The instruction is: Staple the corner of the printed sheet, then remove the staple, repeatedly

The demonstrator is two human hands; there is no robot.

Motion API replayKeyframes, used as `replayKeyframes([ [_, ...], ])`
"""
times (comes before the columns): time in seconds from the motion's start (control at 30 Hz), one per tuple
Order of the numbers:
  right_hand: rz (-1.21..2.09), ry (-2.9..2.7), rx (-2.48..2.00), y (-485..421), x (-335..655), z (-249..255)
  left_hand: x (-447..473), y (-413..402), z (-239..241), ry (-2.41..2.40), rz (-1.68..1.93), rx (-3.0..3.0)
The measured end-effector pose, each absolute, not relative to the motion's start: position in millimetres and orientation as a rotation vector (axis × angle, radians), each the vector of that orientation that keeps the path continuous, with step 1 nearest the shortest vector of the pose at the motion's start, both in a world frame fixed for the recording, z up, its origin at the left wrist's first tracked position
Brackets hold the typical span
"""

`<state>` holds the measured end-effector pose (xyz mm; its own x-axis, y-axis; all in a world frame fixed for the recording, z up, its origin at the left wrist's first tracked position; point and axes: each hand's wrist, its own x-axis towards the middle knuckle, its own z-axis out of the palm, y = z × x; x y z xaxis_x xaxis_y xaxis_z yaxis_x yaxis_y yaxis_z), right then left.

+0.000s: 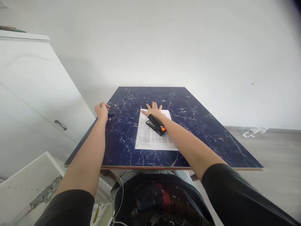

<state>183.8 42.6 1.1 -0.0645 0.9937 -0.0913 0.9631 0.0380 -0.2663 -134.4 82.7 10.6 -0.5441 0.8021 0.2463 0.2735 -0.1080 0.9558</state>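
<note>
A sheet of printed paper [147, 138] lies on the dark blue, marble-patterned table [122, 135]. On top of it rests a black stapler [155, 125] with an orange patch at its near end. My right hand [154, 110] is spread flat across the paper's far edge, fingers apart and some tips beyond the sheet. The stapler lies just below that palm, beside my wrist. Over at the table's left edge, my left hand [102, 110] has its fingers curled in, and I see nothing between them.
To the left stands a white cabinet [35, 78] with a dark handle. An open white drawer or box [30, 179] sits low in front of it. A white cable [122, 194] hangs near my lap. Clear plastic packaging [255, 131] lies on the floor at right.
</note>
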Motion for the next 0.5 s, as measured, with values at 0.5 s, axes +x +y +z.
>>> replayKeyframes([
  [0.5,0.341,-2.601,-1.245,54.1,58.5,0.4,-139.8,103.4,-6.1,1.829,1.746,1.106],
])
